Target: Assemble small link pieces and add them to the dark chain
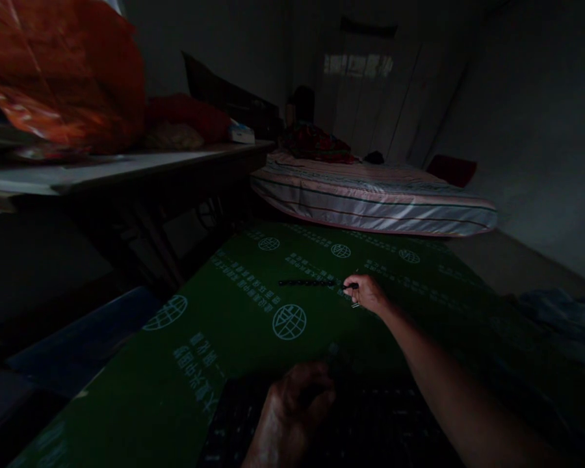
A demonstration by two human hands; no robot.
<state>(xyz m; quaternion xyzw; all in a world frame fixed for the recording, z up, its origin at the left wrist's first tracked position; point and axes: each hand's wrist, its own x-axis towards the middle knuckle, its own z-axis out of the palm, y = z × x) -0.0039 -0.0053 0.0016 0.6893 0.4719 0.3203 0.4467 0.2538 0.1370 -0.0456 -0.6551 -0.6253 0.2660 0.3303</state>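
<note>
A black keyboard [385, 416] lies at the bottom of the view, its keys barely lit. My left hand [295, 406] is over its upper left part with the fingers curled in; shadow hides what they hold, if anything. Farther out, my right hand [368, 294] pinches a small black piece [351, 286] just above the green board. A bit of thin, pale metal [355, 305] shows below those fingers. To the left of this hand, a row of small black pieces [307, 283], perhaps keycaps, stretches across the board.
The green printed board [244, 325] serves as the work surface. Beyond it stands a bed with a striped mattress [370, 195]. A table [92, 172] at the left bears an orange bag [68, 78] and a small box [242, 133]. The room is dim.
</note>
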